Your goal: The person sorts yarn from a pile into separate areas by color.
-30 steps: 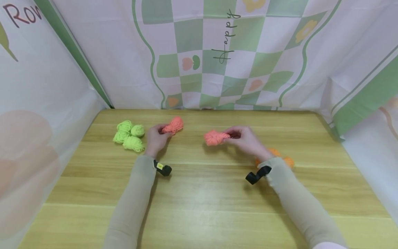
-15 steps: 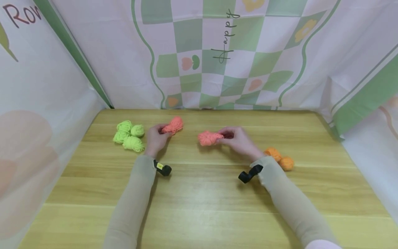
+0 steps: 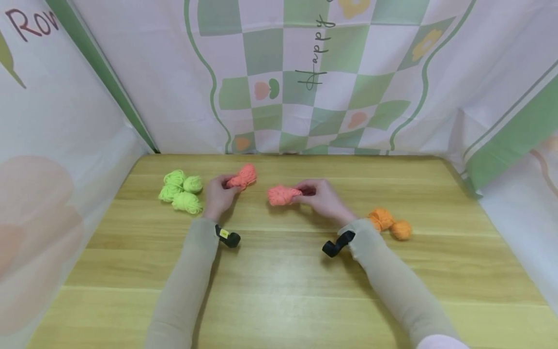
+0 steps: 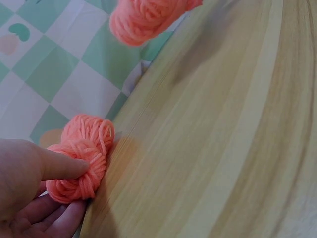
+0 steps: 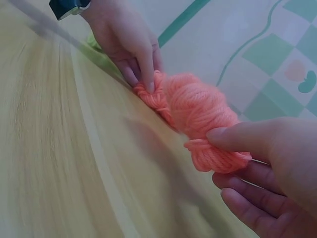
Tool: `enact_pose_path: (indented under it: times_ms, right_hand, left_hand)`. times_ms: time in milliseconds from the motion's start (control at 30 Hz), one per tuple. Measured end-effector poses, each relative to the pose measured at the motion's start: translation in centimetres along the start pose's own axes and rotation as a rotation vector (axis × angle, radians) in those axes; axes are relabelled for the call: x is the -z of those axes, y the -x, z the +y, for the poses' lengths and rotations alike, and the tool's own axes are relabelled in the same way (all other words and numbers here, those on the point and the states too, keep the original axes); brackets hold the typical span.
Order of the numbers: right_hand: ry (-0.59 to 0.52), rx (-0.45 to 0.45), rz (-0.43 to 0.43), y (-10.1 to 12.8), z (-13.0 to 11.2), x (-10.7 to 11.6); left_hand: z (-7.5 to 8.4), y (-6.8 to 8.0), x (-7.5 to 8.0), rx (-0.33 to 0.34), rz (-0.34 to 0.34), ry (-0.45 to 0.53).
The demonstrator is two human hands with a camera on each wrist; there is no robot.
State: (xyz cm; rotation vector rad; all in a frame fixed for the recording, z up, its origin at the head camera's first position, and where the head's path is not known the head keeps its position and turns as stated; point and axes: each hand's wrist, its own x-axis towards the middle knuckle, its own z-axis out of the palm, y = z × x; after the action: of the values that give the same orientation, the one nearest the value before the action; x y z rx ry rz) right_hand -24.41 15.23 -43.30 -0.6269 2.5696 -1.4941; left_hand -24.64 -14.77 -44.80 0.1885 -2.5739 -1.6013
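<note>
Toward the back of the table, my left hand (image 3: pixel 220 196) pinches a coral yarn skein (image 3: pixel 245 176) between thumb and fingers. In the left wrist view that skein (image 4: pixel 81 153) looks tied in at its middle, with the thumb pressing on it. My right hand (image 3: pixel 323 199) holds a second coral yarn skein (image 3: pixel 282 195) by its right end. This skein (image 5: pixel 203 116) hangs above the wood in the right wrist view, its shadow falling on the table below. A short gap separates the two coral skeins in the head view.
Several lime-green yarn balls (image 3: pixel 186 201) lie bunched left of my left hand. Orange yarn balls (image 3: pixel 401 230) sit beside my right sleeve, which partly covers one. Behind the wooden table (image 3: pixel 279 291) hangs a checked curtain (image 3: pixel 301 87), and more cloth lines both sides.
My right hand has moved left with its coral skein, closing in on the other one. The orange yarn balls show more from behind the sleeve. My left hand stays put.
</note>
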Motion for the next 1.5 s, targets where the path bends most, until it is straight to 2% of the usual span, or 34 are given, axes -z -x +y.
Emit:
enact_pose_path:
  times_ms: [233,400,733,1067,1500]
  right_hand:
    - [-0.015,-0.050,-0.012,-0.4,0.1,-0.9]
    - [-0.006,-0.046,-0.015,-0.6,-0.1,-1.5]
    - [-0.022,-0.068,-0.016,-1.5,-0.8,-2.9]
    - [-0.021,-0.032,-0.015,-2.4,-1.2,-4.3]
    - [0.003,-0.070,-0.042,-3.6,-2.2,-5.0]
  left_hand:
    - [0.0,0.1,0.0,-0.002,0.002,-0.002]
    - [-0.1,0.1,-0.1,-0.010,0.014,-0.006]
    - [0.2,0.2,0.1,0.006,-0.005,-0.007]
    - [0.2,0.2,0.1,0.012,-0.010,0.002]
    - [0.0,0.0,0.1,-0.008,-0.014,0.006]
